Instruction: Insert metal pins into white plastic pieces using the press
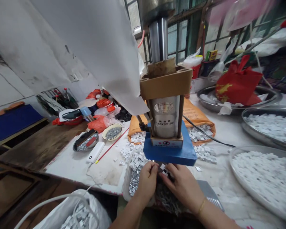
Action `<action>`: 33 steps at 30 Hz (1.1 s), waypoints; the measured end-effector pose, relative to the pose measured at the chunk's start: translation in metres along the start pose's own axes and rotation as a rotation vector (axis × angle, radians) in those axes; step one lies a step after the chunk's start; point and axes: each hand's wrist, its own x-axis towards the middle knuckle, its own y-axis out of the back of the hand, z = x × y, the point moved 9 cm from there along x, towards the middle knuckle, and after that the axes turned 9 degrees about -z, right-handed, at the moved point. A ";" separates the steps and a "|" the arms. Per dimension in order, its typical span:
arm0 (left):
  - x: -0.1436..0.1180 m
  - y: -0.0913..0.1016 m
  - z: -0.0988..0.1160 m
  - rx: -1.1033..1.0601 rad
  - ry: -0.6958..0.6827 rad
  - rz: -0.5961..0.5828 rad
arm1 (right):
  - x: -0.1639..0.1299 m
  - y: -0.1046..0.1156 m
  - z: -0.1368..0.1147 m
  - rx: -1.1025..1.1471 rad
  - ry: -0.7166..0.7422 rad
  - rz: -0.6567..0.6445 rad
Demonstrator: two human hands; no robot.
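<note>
A small white plastic piece [162, 166], judged light and rigid, is pinched at its edges between left hand [147, 178] and right hand [181, 184] beneath the blue press base [169, 152].

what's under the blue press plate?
Both hands meet just below the blue press plate: left hand, right hand, fingertips on small white pieces. Loose metal parts lie beneath. The plate's underside and any die are hidden.
</note>
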 end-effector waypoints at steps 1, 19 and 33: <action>-0.006 0.007 0.000 0.053 -0.014 0.012 | -0.001 -0.001 0.001 -0.001 -0.015 0.000; -0.039 0.022 -0.027 0.645 -0.057 -0.060 | -0.036 -0.040 0.006 0.328 -0.107 -0.263; -0.050 0.008 -0.003 -0.274 0.122 -0.072 | -0.049 -0.029 0.029 0.979 -0.447 -0.192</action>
